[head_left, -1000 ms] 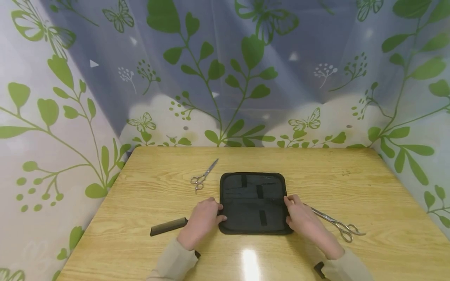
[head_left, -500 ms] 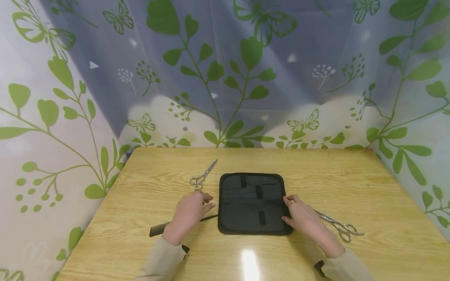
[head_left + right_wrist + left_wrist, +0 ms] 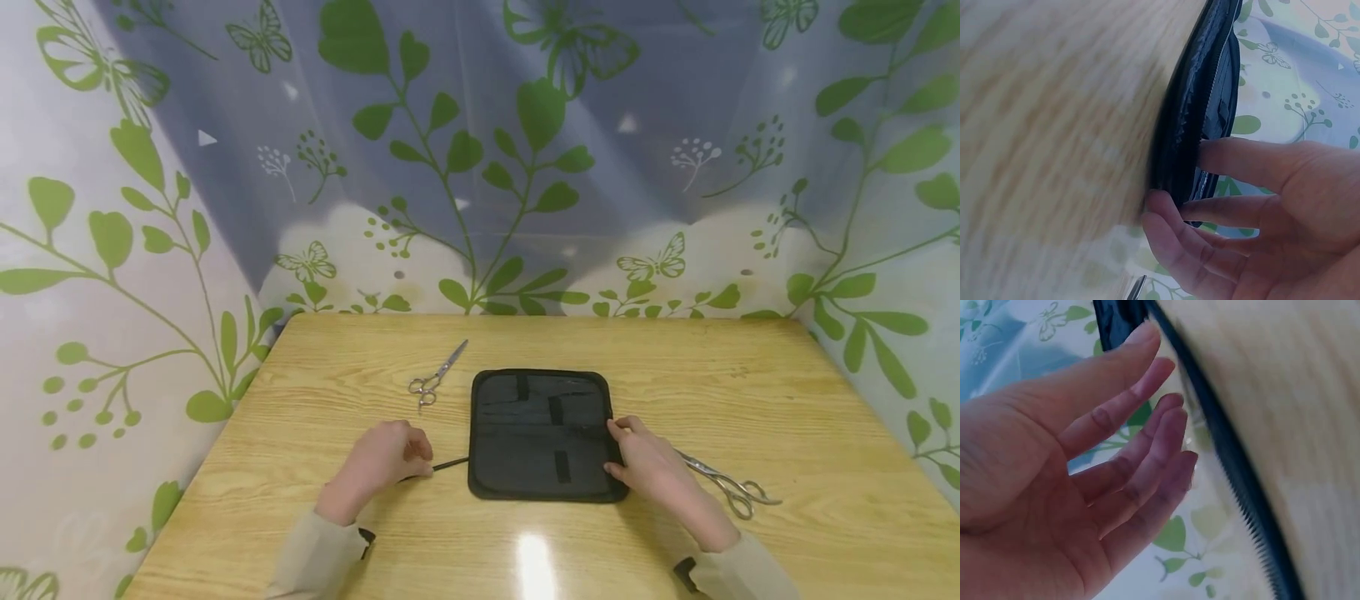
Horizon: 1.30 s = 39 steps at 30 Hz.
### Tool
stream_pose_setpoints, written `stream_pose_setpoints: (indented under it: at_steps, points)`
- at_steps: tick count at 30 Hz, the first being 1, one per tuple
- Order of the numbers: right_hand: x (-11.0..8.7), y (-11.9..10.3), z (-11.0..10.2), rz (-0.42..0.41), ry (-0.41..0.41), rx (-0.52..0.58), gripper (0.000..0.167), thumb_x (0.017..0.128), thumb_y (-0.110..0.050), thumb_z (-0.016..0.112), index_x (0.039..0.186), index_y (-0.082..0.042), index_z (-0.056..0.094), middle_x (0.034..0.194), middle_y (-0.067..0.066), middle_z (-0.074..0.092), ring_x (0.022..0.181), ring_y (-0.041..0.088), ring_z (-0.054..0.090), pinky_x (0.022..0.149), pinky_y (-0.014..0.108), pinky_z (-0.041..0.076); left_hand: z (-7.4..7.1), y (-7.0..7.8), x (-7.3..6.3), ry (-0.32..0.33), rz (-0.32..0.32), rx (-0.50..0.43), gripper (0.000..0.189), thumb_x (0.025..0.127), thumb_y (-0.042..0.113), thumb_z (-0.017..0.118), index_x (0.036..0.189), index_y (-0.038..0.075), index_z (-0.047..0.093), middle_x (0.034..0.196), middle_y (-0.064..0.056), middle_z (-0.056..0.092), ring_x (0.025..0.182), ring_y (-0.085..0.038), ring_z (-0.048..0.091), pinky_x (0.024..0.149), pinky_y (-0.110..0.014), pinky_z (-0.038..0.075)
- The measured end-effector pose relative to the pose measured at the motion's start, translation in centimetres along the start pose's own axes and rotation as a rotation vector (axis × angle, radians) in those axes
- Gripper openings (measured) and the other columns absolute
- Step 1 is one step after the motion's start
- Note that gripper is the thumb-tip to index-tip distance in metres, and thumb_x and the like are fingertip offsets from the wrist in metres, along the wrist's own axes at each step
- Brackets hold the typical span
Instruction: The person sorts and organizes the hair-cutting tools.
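Observation:
A black zippered tool case lies open and flat on the table, with elastic loops inside. At its right edge my right hand grips the rim, thumb on the inner side and fingers round the outside in the right wrist view. My left hand is left of the case, over a black tail comb. In the left wrist view its loosely bent fingers hold nothing, and the comb passes beyond the fingertips. From the head, the hand hides most of the comb; its thin tail points to the case.
Silver scissors lie behind the left hand. A second, larger pair of scissors lies right of the case, partly behind the right hand. A leaf-patterned curtain borders the wooden table at the back and sides.
My left hand has let go of the case's left edge and moved left over the comb. The right hand stays on the case's right rim.

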State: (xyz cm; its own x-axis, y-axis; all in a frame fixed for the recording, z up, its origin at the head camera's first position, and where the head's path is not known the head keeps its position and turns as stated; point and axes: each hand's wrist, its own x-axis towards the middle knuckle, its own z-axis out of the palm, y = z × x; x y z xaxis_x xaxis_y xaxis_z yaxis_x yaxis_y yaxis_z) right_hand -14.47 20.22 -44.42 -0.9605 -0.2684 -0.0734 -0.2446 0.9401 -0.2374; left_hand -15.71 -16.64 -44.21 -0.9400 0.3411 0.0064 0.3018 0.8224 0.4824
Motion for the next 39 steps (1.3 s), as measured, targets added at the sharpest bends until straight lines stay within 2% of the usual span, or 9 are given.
stream_pose_setpoints:
  at_steps: [7,16,21,23,28,33,37,39]
  points:
    - [0.1,0.1,0.0,-0.008,0.007,-0.002,0.068,0.087,-0.018,0.081,0.140,0.012,0.051,0.135,0.028,0.053,0.069,0.017,0.058,0.052,0.028,0.042,0.8,-0.2,0.0,-0.008,0.019,0.018,0.022,0.077,0.011,0.089,0.071,0.020,0.069,0.076,0.006,0.063,0.070,-0.008,0.056,0.067,-0.029,0.050]
    - [0.0,0.2,0.1,-0.005,0.001,0.014,0.068,0.087,-0.018,0.081,0.141,0.012,0.051,0.137,0.028,0.053,0.067,0.015,0.055,0.051,0.027,0.040,0.4,-0.4,0.0,0.003,0.045,0.073,0.020,0.083,0.012,0.084,0.075,0.019,0.066,0.075,0.007,0.062,0.068,-0.006,0.055,0.063,-0.029,0.049]
    - [0.0,0.3,0.1,-0.006,0.007,0.022,0.068,0.087,-0.018,0.080,0.141,0.012,0.051,0.137,0.029,0.053,0.067,0.016,0.055,0.052,0.028,0.041,0.4,-0.6,0.3,0.055,0.106,0.081,0.018,0.087,0.012,0.080,0.081,0.018,0.064,0.076,0.006,0.067,0.068,-0.008,0.061,0.062,-0.029,0.050]
    - [0.0,0.3,0.0,-0.008,0.011,0.026,0.068,0.087,-0.018,0.081,0.140,0.012,0.051,0.136,0.028,0.053,0.070,0.018,0.059,0.056,0.032,0.047,0.5,-0.6,0.4,0.077,0.128,0.066,0.014,0.088,0.011,0.079,0.084,0.017,0.067,0.080,0.004,0.071,0.072,-0.010,0.066,0.065,-0.030,0.053]
    - [-0.1,0.4,0.0,-0.008,0.006,0.041,0.067,0.087,-0.018,0.081,0.140,0.011,0.052,0.136,0.027,0.054,0.077,0.021,0.062,0.059,0.035,0.049,0.7,-0.5,0.9,0.107,0.152,0.016,0.006,0.089,0.014,0.076,0.090,0.019,0.075,0.088,0.006,0.075,0.081,-0.011,0.070,0.072,-0.031,0.056]
    - [-0.1,0.6,0.0,-0.007,0.008,0.040,0.067,0.087,-0.019,0.081,0.140,0.012,0.052,0.136,0.028,0.054,0.082,0.024,0.065,0.056,0.030,0.046,0.8,0.4,1.6,0.148,0.213,0.031,0.005,0.088,0.018,0.076,0.090,0.021,0.079,0.092,0.008,0.076,0.084,-0.011,0.072,0.075,-0.032,0.057]
    - [0.0,0.8,-0.3,-0.027,0.015,0.026,0.065,0.089,-0.021,0.079,0.138,0.013,0.054,0.135,0.030,0.055,0.092,0.034,0.068,0.064,0.036,0.054,0.8,1.6,2.2,0.172,0.277,0.038,0.005,0.087,0.015,0.078,0.090,0.018,0.080,0.092,0.005,0.077,0.083,-0.012,0.073,0.074,-0.029,0.058]
    - [0.1,0.9,-0.5,-0.029,0.039,0.040,0.063,0.090,-0.023,0.077,0.138,0.012,0.054,0.135,0.030,0.055,0.091,0.033,0.069,0.064,0.037,0.054,0.8,2.2,2.5,0.176,0.312,0.031,0.005,0.086,0.013,0.078,0.090,0.015,0.081,0.091,0.003,0.078,0.081,-0.013,0.073,0.072,-0.027,0.058]
